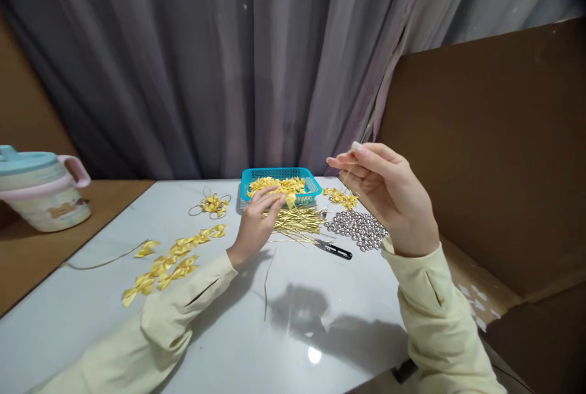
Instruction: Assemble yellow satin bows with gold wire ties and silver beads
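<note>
My left hand is closed in a pinch in front of the blue basket, with a yellow ribbon bow at its fingertips. Raised to the right, my right hand pinches a thin gold strand between thumb and forefinger; its other fingers are loosely curled. Where the strand's far end goes is hard to make out. More yellow ribbon bows fill the basket. Below it lies a bundle of gold wires, partly behind my left hand.
Black-handled thread snips lie by a spread of silver beads. Loose yellow bows and a finished-looking bow cluster are on the left. One wire lies in front. A lidded cup stands far left; cardboard panels flank the table.
</note>
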Tool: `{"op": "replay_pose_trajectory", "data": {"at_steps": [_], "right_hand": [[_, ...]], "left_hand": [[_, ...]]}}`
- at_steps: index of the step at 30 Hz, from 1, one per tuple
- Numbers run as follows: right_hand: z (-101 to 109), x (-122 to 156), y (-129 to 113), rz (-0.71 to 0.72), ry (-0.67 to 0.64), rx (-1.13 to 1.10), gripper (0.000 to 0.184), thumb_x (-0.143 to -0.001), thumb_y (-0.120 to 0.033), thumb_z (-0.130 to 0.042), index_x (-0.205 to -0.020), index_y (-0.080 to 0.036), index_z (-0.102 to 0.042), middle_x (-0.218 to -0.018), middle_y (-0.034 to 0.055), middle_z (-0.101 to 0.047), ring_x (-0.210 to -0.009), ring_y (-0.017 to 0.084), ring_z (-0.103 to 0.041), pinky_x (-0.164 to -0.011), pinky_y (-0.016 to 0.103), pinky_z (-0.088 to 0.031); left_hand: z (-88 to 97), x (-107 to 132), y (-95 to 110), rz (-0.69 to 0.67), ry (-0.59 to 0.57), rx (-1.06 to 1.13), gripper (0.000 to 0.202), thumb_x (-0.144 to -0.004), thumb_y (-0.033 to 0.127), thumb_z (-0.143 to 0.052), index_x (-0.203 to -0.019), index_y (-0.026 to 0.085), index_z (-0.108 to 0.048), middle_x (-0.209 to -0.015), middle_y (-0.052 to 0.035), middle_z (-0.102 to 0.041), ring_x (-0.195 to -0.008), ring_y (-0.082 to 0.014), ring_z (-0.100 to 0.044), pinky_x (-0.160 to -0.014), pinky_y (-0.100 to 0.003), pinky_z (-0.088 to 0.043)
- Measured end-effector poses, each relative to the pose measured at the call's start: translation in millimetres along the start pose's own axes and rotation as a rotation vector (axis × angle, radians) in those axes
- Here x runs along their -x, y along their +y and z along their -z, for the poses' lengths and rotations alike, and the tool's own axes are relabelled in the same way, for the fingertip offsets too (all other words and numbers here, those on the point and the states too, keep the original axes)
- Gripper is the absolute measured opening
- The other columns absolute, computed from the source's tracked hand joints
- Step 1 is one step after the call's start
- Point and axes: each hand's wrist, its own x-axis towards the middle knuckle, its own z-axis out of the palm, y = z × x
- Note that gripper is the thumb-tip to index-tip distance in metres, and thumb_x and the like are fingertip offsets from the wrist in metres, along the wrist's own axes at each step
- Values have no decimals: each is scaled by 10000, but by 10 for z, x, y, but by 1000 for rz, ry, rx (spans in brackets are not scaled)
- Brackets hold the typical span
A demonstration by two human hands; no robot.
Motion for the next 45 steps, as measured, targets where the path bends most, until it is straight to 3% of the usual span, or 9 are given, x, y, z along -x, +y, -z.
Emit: {"op": "replay_pose_trajectory", "data": {"at_steps": [7,12,26,33,39,42,45], "right_hand": [[-346,-217,-141,69,-64,-103,141,-741,-341,-635,-773,-204,-622,-802,-9,-699,-826,154,-676,-754,273,-539],[-462,-342,-169,88,-45,-86,174,-699,-367,-676,-751,-209,-625,-762,-7,-703,-774,145,-680,-667,235,-543],[-527,-485,-201,106,-99,-34,205,-686,-369,-690,-740,-194,-598,-739,-3,-698,-738,137,-681,-517,175,-497],[-564,-470,-217,96,-125,-50,234,-662,-388,-705,-730,-191,-599,-728,3,-693,-726,144,-680,-496,177,-484],[-453,-416,-192,97,-126,-53,225,-673,-400,-693,-732,-200,-609,-714,-4,-687,-679,134,-676,-466,176,-470],[-434,-405,-156,92,-145,-61,222,-674,-395,-692,-739,-195,-622,-713,5,-687,-671,136,-673,-463,184,-473],[-459,-409,-138,68,-165,-67,229,-662,-395,-700,-732,-191,-627,-712,11,-688,-666,140,-671,-461,191,-475]], "left_hand": [[85,66,37,125,-15,85,277,-849,353,-501,-923,145,-668,-1067,-96,-649,-1063,-219,-550,-948,-350,-401],[124,123,96,222,-66,142,305,-842,392,-493,-890,144,-665,-958,-70,-685,-937,-226,-596,-827,-306,-442],[89,166,224,277,-118,285,250,-849,370,-484,-722,173,-573,-673,17,-535,-650,-132,-457,-595,-218,-349],[81,154,335,319,-112,348,271,-849,375,-485,-724,173,-615,-671,-1,-579,-583,-125,-445,-528,-225,-340],[43,127,366,422,-80,485,231,-862,385,-452,-814,172,-528,-623,-31,-661,-640,-168,-572,-582,-254,-388],[17,138,406,512,-105,651,209,-859,386,-461,-820,182,-480,-617,-26,-665,-637,-171,-606,-590,-261,-384],[-13,156,476,515,-148,724,212,-867,380,-449,-796,181,-473,-598,-14,-645,-590,-151,-584,-580,-254,-381]]}}
